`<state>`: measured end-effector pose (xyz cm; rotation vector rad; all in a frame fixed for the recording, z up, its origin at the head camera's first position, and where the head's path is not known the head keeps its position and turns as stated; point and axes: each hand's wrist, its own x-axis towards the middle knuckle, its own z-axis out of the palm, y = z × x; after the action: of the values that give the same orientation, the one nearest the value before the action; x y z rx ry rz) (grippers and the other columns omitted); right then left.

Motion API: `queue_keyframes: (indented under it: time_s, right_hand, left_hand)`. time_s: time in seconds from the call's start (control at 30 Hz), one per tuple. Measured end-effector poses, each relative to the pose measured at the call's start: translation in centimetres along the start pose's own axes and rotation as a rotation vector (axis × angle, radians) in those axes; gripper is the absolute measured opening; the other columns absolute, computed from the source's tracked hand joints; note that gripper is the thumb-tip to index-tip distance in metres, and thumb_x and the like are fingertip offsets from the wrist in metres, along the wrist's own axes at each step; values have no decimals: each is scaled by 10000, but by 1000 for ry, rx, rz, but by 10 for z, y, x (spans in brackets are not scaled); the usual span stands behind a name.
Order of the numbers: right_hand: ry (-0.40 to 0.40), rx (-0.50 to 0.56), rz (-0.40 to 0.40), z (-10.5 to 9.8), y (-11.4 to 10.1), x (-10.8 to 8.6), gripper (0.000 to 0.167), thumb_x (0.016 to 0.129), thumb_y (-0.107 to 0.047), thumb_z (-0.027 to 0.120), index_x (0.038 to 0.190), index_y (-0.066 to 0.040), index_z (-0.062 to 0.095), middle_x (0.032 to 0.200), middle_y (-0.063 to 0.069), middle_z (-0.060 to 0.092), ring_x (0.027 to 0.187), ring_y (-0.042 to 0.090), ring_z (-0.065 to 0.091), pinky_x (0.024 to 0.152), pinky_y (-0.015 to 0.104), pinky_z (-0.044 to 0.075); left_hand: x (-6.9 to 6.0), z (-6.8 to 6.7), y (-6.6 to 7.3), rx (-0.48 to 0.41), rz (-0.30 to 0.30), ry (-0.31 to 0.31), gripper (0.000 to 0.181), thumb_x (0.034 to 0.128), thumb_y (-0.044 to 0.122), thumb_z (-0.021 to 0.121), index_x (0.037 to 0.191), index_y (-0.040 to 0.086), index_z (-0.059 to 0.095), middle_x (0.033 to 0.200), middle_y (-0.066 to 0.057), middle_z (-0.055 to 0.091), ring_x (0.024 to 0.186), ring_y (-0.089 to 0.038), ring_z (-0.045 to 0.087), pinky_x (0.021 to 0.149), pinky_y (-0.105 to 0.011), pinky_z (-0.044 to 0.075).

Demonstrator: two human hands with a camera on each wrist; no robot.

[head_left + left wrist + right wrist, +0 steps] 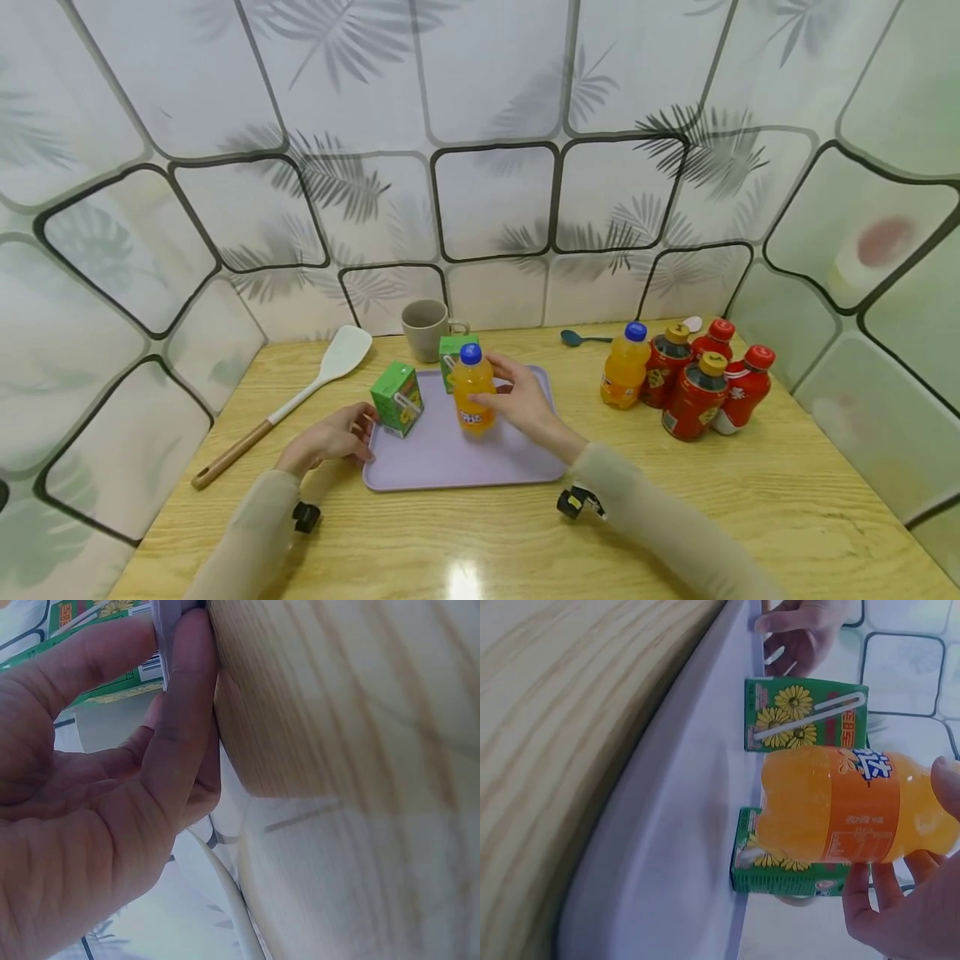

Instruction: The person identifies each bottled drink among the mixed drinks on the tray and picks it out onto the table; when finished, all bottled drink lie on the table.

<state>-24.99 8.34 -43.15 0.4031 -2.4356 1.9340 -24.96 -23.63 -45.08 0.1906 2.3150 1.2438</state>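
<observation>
My right hand (525,408) grips an orange soda bottle (474,396) with a blue cap, fingers and thumb around its upper part. In the right wrist view the bottle's base hangs slightly above the lilac tray (450,467). My left hand (333,437) pinches the tray's left rim between thumb and fingers, as the left wrist view shows up close. Just inside that rim stands a green drink carton (397,400) with a straw on its side. Another green carton (450,346) stands at the tray's back, partly hidden behind the bottle.
Behind the tray is a grey mug (425,329). A white spatula (330,367) with a wooden handle lies at left. To the right stand another orange soda bottle (626,367), dark bottles with yellow caps (693,404) and red bottles (744,392). A dark spoon (573,338) lies near the back wall.
</observation>
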Motion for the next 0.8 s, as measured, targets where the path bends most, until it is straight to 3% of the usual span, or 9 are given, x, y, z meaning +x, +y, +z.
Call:
queue_keyframes:
  time_s: [0.1, 0.47, 0.8]
  right_hand:
    - [-15, -21, -17, -6, 2, -3, 657, 807, -98, 791, 1403, -87, 514, 1355, 109, 601, 1235, 271, 572, 955, 414, 515]
    - [-23, -39, 39, -45, 9, -22, 691, 838, -126, 770, 1448, -67, 452, 1374, 127, 583, 1247, 277, 557, 984, 429, 496]
    - [18, -14, 24, -77, 6, -33, 701, 837, -124, 770, 1453, -62, 442, 1386, 159, 565, 1272, 321, 530, 1018, 489, 475]
  left_hand:
    - [0, 0, 0, -1, 1, 2, 587, 717, -126, 711, 1231, -53, 437, 1064, -160, 471, 908, -219, 505, 702, -343, 581]
    - [0, 2, -3, -14, 8, 7, 576, 709, -124, 713, 1215, -47, 449, 1049, -156, 480, 895, -218, 509, 685, -334, 576]
    - [0, 0, -1, -18, 12, 9, 577, 705, -133, 711, 1213, -52, 448, 1044, -155, 483, 895, -219, 511, 690, -341, 582]
